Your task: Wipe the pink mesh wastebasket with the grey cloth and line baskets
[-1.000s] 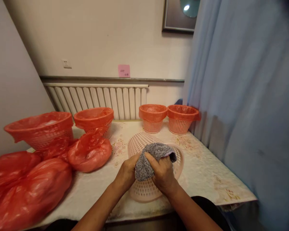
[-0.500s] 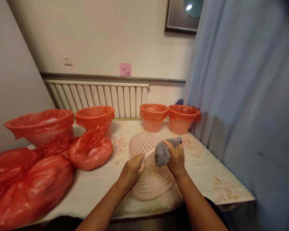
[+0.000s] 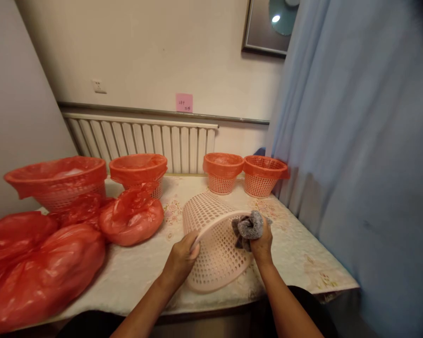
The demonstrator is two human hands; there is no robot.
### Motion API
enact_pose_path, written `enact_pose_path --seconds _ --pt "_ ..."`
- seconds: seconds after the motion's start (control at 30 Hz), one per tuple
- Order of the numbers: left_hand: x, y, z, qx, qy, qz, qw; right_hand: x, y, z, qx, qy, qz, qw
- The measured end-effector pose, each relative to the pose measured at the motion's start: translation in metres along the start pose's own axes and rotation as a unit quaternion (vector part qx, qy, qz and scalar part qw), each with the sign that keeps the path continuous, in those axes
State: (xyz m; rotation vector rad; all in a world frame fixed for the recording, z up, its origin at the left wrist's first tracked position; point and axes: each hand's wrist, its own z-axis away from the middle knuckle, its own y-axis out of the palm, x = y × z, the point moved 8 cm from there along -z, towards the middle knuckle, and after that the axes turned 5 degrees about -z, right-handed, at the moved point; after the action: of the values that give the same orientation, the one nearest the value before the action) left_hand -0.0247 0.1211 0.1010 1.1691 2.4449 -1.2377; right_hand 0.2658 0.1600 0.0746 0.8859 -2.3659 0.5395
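Observation:
A pale pink perforated plastic basket [image 3: 206,211] lies tipped on its side on the table, its open mouth facing me. My left hand [image 3: 180,258] is closed on the left part of its rim. Bunched in my right hand [image 3: 263,241] is a grey cloth [image 3: 251,226], pressed against the right side of the rim. Some of the cloth hangs inside the mouth. My right fingers are partly hidden behind the cloth.
Red-lined baskets [image 3: 223,164] stand along the back, two right and two left. Filled red plastic bags [image 3: 56,267] crowd the left side. A floral tablecloth [image 3: 134,281] covers the table [image 3: 299,267]. A blue curtain [image 3: 338,164] hangs at right; a radiator [image 3: 141,136] is behind.
My right hand has moved slightly down around the rim with the cloth, which is now more crumpled. My left hand and the rim have shifted a little left and down, showing more of the mouth.

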Motion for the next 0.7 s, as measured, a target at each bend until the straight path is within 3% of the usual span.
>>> enact_pose_path --seconds 0.23,0.33,0.43,0.53,0.63,0.7 --pt "0.026 -0.014 0.039 -0.047 -0.048 0.009 0.998 -0.046 0.008 0.065 -0.023 0.229 -0.075 0.970" --pt "0.041 -0.020 0.061 -0.072 -0.086 0.008 0.994 -0.054 0.013 0.098 -0.023 0.292 -0.075 0.953" --pt "0.056 -0.028 0.082 -0.091 -0.131 0.020 0.987 -0.048 0.014 0.113 -0.015 0.301 -0.077 0.950" --pt "0.063 -0.033 0.097 -0.087 -0.160 0.053 0.982 -0.039 0.012 0.109 -0.004 0.298 -0.082 0.951" --pt "0.067 -0.038 0.105 -0.091 -0.182 0.084 0.975 -0.024 0.006 0.086 0.001 0.279 -0.086 0.956" --pt "0.071 -0.044 0.107 -0.122 -0.200 0.088 0.968 -0.001 0.001 0.059 0.009 0.210 -0.085 0.974"
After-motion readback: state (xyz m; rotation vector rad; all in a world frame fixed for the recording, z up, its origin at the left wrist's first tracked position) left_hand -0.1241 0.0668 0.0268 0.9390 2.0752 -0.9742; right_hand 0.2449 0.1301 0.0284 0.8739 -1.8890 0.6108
